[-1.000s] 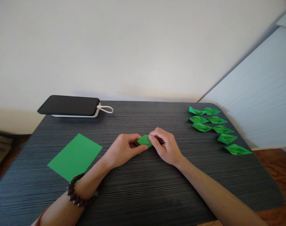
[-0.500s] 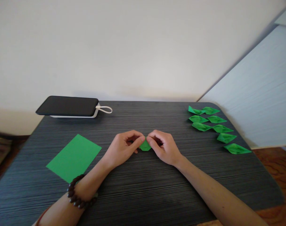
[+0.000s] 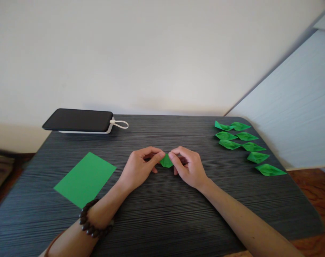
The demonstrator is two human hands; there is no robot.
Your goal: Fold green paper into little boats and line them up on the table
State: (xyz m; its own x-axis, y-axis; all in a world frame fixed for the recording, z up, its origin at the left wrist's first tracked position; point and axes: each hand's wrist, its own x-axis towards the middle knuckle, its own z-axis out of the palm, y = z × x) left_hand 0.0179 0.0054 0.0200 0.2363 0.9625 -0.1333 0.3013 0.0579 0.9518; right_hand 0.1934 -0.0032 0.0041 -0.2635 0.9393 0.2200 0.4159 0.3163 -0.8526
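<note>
A small folded piece of green paper is held between both hands over the middle of the dark table. My left hand pinches its left side between thumb and forefinger. On the opposite side, my right hand grips the paper the same way. Fingers cover the paper's edges, so its full shape is hidden. To the left, near my beaded wrist, lies a flat green sheet. Several folded green paper boats are set out in rows at the right.
A black phone rests on a white block with a short white cable loop at the back left. Behind the table rises a pale wall. A light panel stands beyond the right edge.
My thumbs have shifted slightly apart and upward on the folded paper, with more of its upper edge showing. The sheet and the boats lie as before.
</note>
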